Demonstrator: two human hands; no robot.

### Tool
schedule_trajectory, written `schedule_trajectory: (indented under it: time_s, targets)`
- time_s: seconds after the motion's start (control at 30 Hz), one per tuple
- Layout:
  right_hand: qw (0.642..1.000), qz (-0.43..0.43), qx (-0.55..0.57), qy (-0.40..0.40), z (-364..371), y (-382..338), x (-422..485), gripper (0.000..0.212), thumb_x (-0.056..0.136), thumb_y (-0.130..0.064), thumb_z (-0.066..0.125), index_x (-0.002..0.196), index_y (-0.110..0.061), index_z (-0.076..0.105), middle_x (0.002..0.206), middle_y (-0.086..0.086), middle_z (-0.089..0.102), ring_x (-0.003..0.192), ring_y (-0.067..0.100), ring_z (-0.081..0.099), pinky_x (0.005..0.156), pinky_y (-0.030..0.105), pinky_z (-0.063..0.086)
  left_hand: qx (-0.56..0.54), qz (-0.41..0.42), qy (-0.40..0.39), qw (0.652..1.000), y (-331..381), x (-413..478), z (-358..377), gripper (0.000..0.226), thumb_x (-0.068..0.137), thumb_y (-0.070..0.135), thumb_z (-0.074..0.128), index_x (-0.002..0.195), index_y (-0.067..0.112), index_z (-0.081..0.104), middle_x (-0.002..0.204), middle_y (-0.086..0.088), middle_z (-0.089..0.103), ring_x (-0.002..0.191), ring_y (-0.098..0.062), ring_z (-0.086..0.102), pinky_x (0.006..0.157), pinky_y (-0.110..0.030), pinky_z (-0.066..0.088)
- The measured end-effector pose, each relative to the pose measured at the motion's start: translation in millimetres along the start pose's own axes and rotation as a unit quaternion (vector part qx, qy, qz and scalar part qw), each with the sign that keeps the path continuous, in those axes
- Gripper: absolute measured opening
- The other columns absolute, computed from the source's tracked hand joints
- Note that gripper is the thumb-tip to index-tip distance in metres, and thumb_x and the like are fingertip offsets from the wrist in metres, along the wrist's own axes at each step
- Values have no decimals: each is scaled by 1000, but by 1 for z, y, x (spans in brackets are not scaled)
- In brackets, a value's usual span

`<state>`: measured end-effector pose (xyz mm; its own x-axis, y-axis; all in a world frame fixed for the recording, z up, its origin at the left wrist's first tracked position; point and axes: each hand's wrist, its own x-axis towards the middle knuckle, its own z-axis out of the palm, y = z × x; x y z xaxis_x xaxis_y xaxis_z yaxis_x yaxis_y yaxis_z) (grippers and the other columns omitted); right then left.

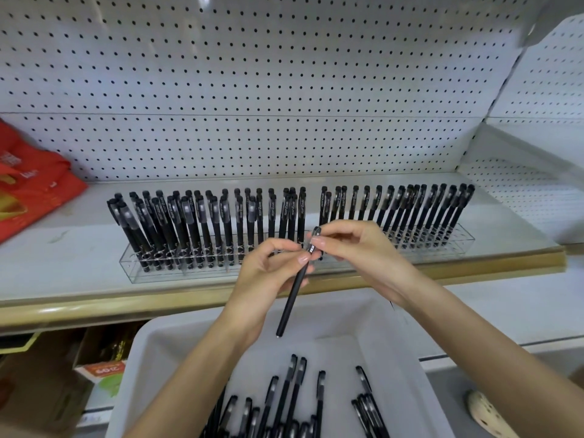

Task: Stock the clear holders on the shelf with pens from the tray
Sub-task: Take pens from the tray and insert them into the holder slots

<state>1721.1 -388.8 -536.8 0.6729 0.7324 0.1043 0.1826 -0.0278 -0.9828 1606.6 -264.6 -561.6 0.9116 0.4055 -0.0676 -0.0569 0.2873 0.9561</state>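
You hold one black pen [295,289] with both hands, in the air above the far rim of the grey tray [376,324] and just in front of the shelf's [63,263] front edge. Your left hand [271,273] pinches the barrel just below the cap, thumb on one side and fingertips on the other. Your right hand [357,251] pinches the cap end with its fingertips. The two hands almost meet around the pen's top. The pen is tilted: the cap points up toward the shelf, and the bare lower end hangs down and to your left over the tray, touching nothing.

Behind your hands, the clear holders stand in a line along the shelf near its front edge. The left holder [136,273] reaches toward the shelf's left part and the right holder [458,245] toward its right end; your hands hide where they meet. Both carry rows of standing pens [205,222], caps up and leaning slightly. A narrow gap in the rows shows directly above your fingertips. A few front holes at the left holder's left end look unfilled.

In the tray below, loose pens [284,399] lie scattered across the near part of its floor, well apart from the pen you hold.

A red bag [28,191] lies at the shelf's left edge, and a white pegboard [284,90] backs the shelf.
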Motion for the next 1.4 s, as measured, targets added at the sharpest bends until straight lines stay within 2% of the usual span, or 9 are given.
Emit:
schedule_trajectory:
  time_s: [0.13,0.23,0.37,0.53,0.6,0.8,1.07,1.23,1.4]
  targets:
    - [1000,0,-21,4,-5,-1,-2,14,87,-17,65,95,-7,71,78,-5,65,70,1,56,63,15,44,49,11,1,999,-6,3,2,16,89,14,62,101,4,59,95,-3,75,92,-14,70,82,-27,57]
    - [995,-38,-69,63,-24,-12,4,11,93,-14,55,99,-14,64,93,-3,67,76,3,62,63,18,49,192,78,43,977,-12,9,0,15,89,22,63,100,12,63,98,6,71,93,-1,65,83,-18,51]
    - [965,-125,-163,166,-51,-24,15,10,97,-12,48,102,-20,52,98,-4,67,75,4,65,62,18,51,381,149,36,912,-13,13,-7,24,90,36,58,110,23,61,111,15,65,100,9,58,89,-12,46]
    - [956,-143,-165,196,-59,-15,27,16,96,-9,51,111,-9,46,98,9,67,73,12,67,60,22,54,594,209,-20,777,-6,14,-7,44,97,43,42,138,26,45,142,11,47,128,-2,44,101,-12,22]
    - [955,-147,-164,196,-57,-10,31,17,96,-9,52,111,-9,44,97,13,65,74,13,68,62,24,56,631,215,-41,744,-10,18,-8,50,97,47,38,143,27,38,149,8,39,136,-6,36,106,-16,13]
    - [950,-165,-199,174,-54,-5,37,19,95,-9,55,111,-10,44,90,6,65,73,10,68,64,19,55,661,188,-86,722,-27,23,-15,60,96,53,28,150,29,20,157,7,20,144,-3,15,115,-21,-3]
    - [945,-185,-221,153,-50,-3,36,20,95,-10,56,108,-15,41,80,-2,64,68,5,67,64,14,51,674,197,-85,707,-30,27,-18,62,95,56,29,150,29,19,157,9,22,143,-4,19,114,-21,-3]
    - [936,-176,-279,123,-50,4,37,19,94,-16,57,105,-16,42,88,-3,63,74,5,67,69,22,56,666,196,-91,714,-27,27,-18,63,95,57,32,150,29,20,157,11,22,144,-3,16,113,-18,-5]
    - [926,-156,-321,120,-47,11,42,20,93,-21,60,108,-11,52,95,-2,62,79,4,67,72,18,55,657,193,-94,722,-25,27,-18,64,94,57,34,150,28,22,157,10,23,144,-4,17,114,-18,-4]
